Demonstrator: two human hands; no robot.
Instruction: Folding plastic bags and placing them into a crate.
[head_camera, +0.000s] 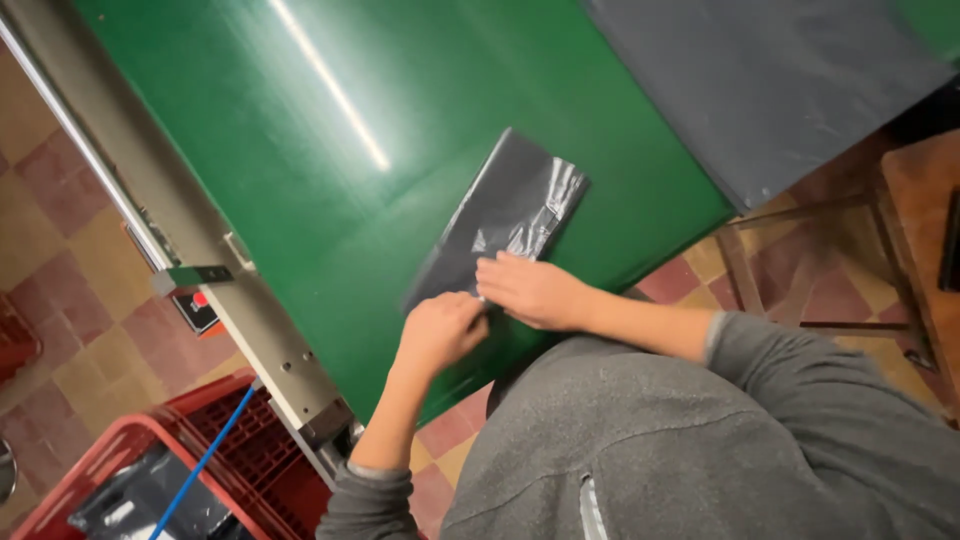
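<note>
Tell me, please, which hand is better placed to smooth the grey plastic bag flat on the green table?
Probably the right hand: it lies flat on the grey plastic bag. The left hand is curled at the bag's near edge.

One cam only, worn on the head, looking steeply down and tilted, so the green surface (330, 190) runs diagonally across the pic. It sits close: both hands, forearms and the grey-sleeved torso fill the lower half. Tiled floor (50, 250) shows at left & right edges. No 2nd view to share.
</note>
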